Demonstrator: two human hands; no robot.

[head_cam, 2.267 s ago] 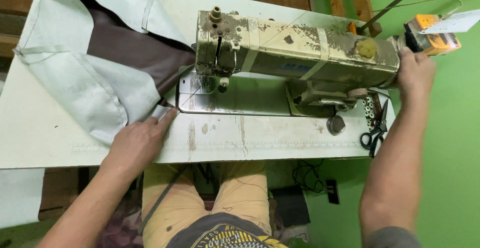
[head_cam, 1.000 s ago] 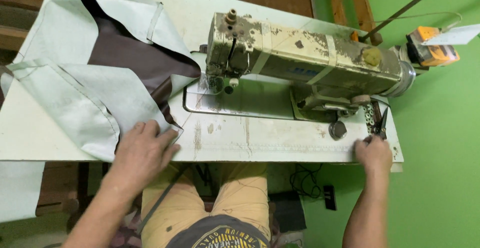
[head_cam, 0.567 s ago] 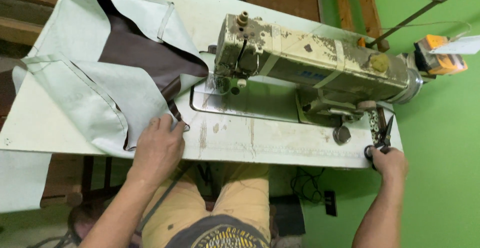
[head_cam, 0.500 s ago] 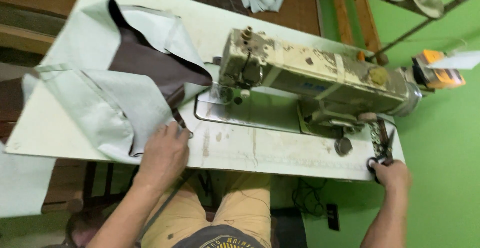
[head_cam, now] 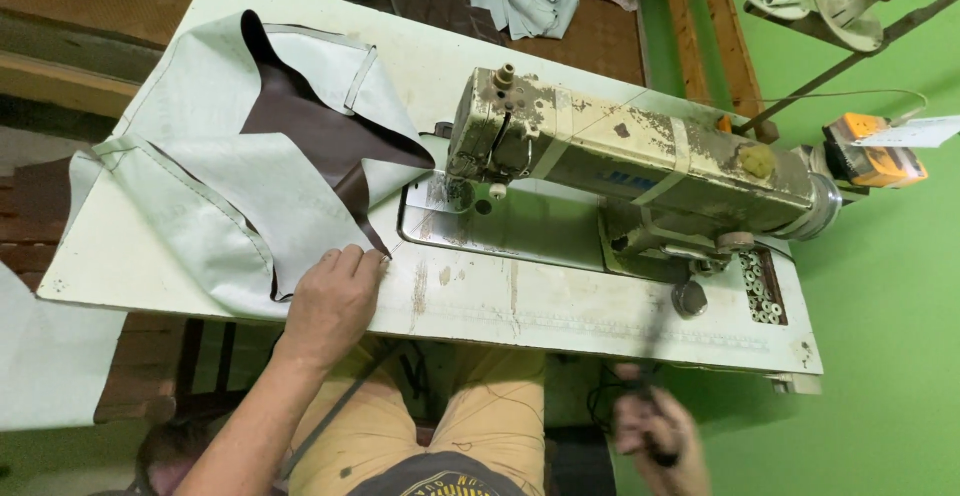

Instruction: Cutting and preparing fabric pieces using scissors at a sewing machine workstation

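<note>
Left hand (head_cam: 330, 301): flat on pale fabric (head_cam: 200, 216) at desk (head_cam: 560, 301) edge; fingers together
Right hand (head_cam: 655, 436): blurred below desk; fingers clamped on dark scissors (head_cam: 650, 396)
Sewing machine (head_cam: 640, 171): near, untouched

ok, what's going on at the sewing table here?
A person sits at an industrial sewing machine on a white table. The left hand lies flat on the corner of pale grey and dark brown fabric spread left of the needle. The right hand is below the table's front edge, gripping something dark and blurred, possibly scissors. Nothing is under the needle.
</note>
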